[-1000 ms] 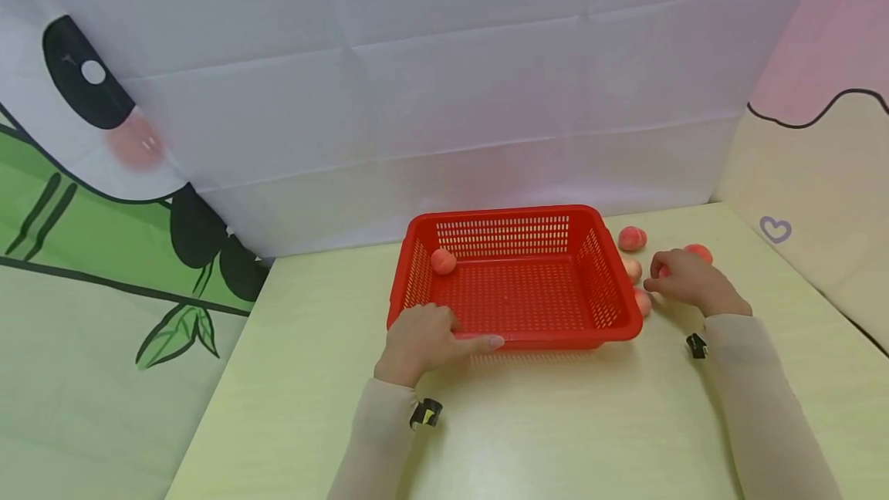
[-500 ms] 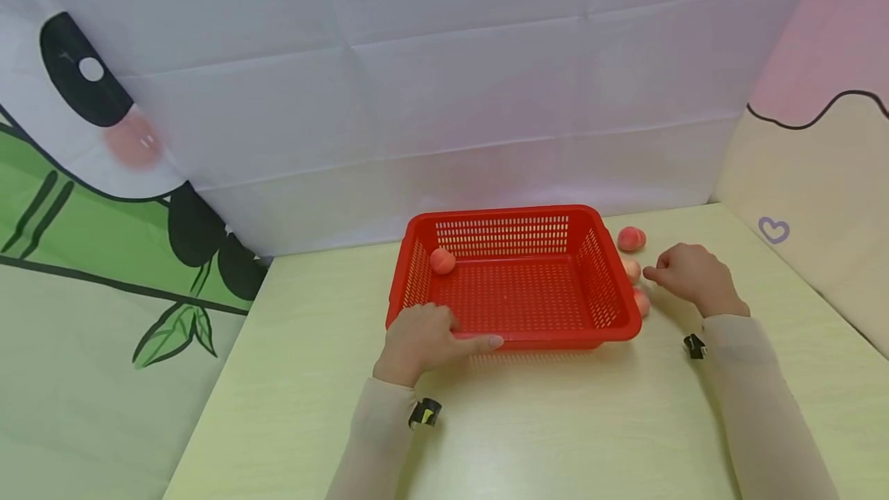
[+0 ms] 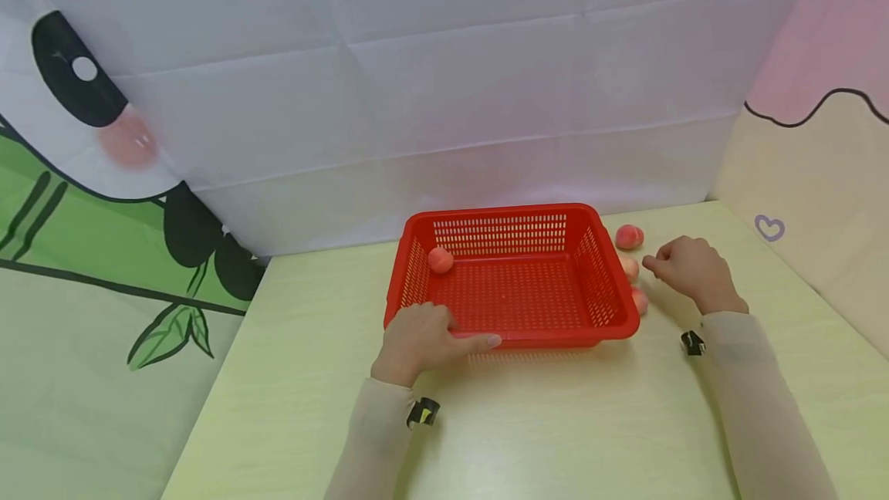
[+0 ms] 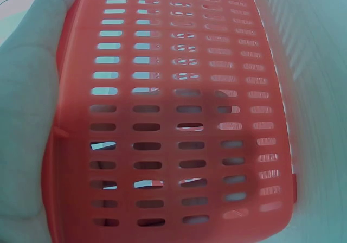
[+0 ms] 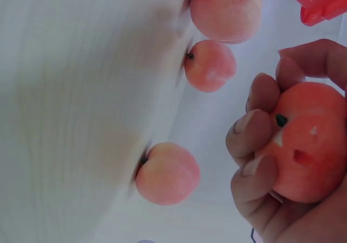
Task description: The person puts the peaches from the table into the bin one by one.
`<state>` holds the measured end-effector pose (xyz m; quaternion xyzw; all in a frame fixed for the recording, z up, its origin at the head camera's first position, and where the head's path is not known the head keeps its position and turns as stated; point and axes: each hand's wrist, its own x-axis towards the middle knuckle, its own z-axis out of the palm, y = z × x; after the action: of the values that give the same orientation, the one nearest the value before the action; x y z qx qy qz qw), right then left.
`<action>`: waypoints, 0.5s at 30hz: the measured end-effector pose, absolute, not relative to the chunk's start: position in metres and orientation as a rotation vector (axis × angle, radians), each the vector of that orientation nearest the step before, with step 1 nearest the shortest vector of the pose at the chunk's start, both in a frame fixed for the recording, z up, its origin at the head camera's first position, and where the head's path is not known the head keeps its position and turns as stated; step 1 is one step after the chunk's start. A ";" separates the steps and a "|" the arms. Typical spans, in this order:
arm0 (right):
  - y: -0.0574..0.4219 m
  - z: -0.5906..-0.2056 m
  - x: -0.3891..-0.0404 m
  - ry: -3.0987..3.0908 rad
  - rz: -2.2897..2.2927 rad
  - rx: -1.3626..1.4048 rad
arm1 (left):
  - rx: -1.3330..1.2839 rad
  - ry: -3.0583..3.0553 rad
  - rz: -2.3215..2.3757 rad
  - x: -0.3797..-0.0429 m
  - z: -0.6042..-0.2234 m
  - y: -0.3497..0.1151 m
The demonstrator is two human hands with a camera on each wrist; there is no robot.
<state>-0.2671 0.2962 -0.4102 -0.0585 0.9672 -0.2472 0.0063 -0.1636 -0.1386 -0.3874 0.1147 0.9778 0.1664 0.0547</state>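
A red plastic basket (image 3: 514, 336) with slotted walls sits on the table, one peach (image 3: 441, 260) in its far left corner. My left hand (image 3: 420, 342) grips its front rim near the left corner, the thumb lying along the rim. In the left wrist view that hand (image 4: 24, 113) borders the slotted basket wall (image 4: 162, 102). My right hand (image 3: 691, 272) is raised over the table right of the basket. Seen from the right wrist, its fingers curl round a peach (image 5: 309, 145) with a dark green stem; the head view hides that peach.
Along the basket's right side lie a red peach (image 3: 630, 237), a paler peach (image 3: 630, 268) and another peach (image 3: 639, 300) partly behind the rim. A further peach (image 5: 168, 173) shows in the right wrist view. White cloth (image 3: 486, 99) hangs behind the table.
My right hand has lifted slightly with its peach and turned, so that it now covers both that peach and the one behind it. The left hand and the basket stay in place.
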 end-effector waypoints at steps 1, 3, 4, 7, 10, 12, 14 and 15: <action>0.296 -0.409 -0.267 3.027 -0.773 -0.183 | 0.348 2.971 0.507 -0.164 -0.388 -0.139; 0.296 -0.407 -0.266 3.032 -0.771 -0.184 | 0.346 2.971 0.511 -0.164 -0.387 -0.139; 0.295 -0.405 -0.266 3.035 -0.769 -0.185 | 0.345 2.972 0.511 -0.164 -0.388 -0.139; 0.294 -0.399 -0.263 3.048 -0.773 -0.185 | 0.344 2.972 0.512 -0.164 -0.388 -0.139; 0.292 -0.392 -0.260 3.071 -0.780 -0.188 | 0.344 2.969 0.513 -0.163 -0.388 -0.139; 0.290 -0.386 -0.258 3.089 -0.790 -0.191 | 0.339 2.968 0.513 -0.163 -0.388 -0.139; 0.288 -0.379 -0.256 3.114 -0.799 -0.199 | 0.333 2.968 0.507 -0.163 -0.387 -0.139; 0.287 -0.375 -0.254 3.129 -0.807 -0.205 | 0.330 2.968 0.507 -0.163 -0.387 -0.139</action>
<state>-0.2541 0.2866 -0.3752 -0.0633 0.9652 -0.2491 -0.0480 -0.1628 -0.1385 -0.3869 0.1089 0.9783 0.1670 0.0561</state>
